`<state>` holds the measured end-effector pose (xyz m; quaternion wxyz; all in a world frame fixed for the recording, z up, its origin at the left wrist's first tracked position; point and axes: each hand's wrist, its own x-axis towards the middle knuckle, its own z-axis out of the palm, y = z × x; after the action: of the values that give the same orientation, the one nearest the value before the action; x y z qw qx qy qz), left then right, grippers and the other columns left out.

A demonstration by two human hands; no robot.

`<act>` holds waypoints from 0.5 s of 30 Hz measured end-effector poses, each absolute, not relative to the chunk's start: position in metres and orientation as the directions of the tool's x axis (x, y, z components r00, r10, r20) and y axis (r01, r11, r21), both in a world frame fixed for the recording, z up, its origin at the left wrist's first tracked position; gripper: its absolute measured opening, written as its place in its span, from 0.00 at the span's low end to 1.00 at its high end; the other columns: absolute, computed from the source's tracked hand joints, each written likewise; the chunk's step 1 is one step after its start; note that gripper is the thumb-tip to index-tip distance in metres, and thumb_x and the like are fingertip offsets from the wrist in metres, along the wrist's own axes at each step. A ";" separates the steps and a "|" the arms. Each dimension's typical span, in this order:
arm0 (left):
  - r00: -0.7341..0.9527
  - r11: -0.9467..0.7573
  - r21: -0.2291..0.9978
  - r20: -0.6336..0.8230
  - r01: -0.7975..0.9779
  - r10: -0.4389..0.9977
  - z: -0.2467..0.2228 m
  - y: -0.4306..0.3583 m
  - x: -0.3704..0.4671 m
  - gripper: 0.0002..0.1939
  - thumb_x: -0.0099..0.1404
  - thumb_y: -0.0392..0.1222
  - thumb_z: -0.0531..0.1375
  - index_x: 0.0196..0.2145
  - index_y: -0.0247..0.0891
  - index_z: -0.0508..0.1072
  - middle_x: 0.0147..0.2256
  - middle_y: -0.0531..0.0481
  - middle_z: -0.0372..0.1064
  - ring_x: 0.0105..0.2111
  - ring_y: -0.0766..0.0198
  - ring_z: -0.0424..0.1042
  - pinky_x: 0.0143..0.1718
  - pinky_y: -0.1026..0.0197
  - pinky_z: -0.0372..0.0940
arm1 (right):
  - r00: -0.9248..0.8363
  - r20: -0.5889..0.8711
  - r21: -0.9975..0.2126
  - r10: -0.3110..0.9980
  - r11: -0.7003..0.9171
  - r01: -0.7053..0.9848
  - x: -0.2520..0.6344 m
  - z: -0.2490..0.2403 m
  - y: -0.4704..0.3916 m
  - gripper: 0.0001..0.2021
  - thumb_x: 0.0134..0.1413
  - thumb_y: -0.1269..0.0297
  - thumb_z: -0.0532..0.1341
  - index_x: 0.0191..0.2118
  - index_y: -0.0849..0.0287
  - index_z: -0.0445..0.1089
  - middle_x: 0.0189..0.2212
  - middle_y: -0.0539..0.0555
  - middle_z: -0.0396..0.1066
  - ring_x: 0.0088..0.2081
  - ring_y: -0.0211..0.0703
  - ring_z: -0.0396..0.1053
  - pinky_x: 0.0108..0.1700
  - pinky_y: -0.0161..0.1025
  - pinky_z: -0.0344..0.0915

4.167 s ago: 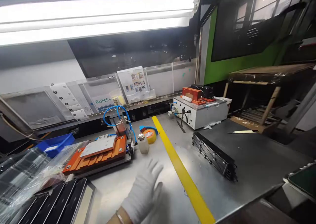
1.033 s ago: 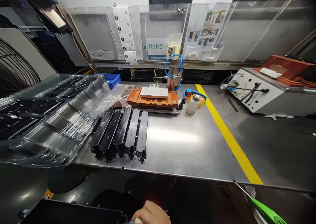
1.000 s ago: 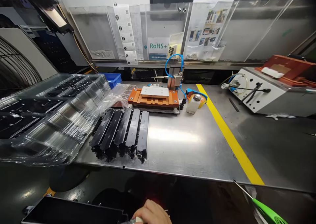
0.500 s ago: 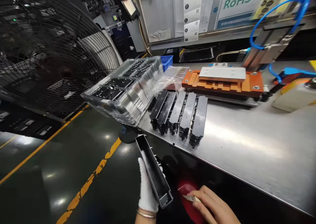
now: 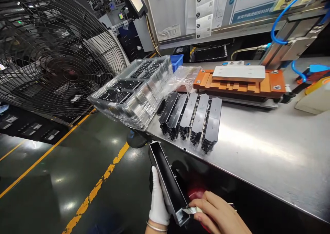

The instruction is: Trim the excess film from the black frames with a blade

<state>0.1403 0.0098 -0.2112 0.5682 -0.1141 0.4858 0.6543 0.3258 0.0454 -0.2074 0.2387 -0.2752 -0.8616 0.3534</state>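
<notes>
My left hand (image 5: 157,204), in a white glove, is closed around a long black plastic housing (image 5: 168,179). The housing tilts in front of the bench edge, its hollow side facing up. In my bare right hand (image 5: 218,211) is a small knife (image 5: 191,210) with a pale handle, pinched between the fingers. Its metal blade lies at the near end of the housing; whether it touches the rim I cannot tell. Several similar black housings (image 5: 199,115) stand side by side along the bench, beyond both hands.
The metal bench (image 5: 252,155) runs to the right. Wrapped clear plastic trays (image 5: 139,105) holding black parts sit at its left end. Behind the housings are an orange fixture (image 5: 232,84) and plastic film (image 5: 183,79). A large fan (image 5: 69,72) stands left; a red object (image 5: 197,189) is below.
My right hand has brought the knife left to the near end of the housing. The housing has shifted slightly right, still in my left hand. The camera view has moved a little.
</notes>
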 end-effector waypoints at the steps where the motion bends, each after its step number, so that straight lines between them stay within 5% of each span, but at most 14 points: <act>1: -0.341 0.121 0.518 -0.704 -0.847 0.623 -0.213 0.009 0.140 0.29 0.58 0.66 0.62 0.41 0.36 0.78 0.25 0.52 0.72 0.25 0.66 0.73 0.28 0.67 0.68 | -0.725 0.213 -0.746 0.655 0.588 0.312 0.325 -0.209 0.045 0.13 0.69 0.52 0.51 0.42 0.47 0.71 0.31 0.48 0.74 0.31 0.36 0.76 0.34 0.28 0.72; 15: -0.505 0.224 0.657 -0.717 -0.720 0.481 -0.232 0.000 0.129 0.31 0.61 0.65 0.58 0.53 0.41 0.73 0.45 0.43 0.78 0.48 0.48 0.75 0.50 0.52 0.70 | -0.608 -0.054 -0.862 0.792 0.271 0.429 0.321 -0.247 0.030 0.12 0.67 0.52 0.54 0.42 0.46 0.73 0.32 0.47 0.74 0.35 0.37 0.75 0.40 0.27 0.70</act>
<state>0.1288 0.0004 -0.2323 0.4879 -0.0978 0.6115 0.6151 0.3210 0.0302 -0.2465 0.1992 -0.3957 -0.7717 0.4563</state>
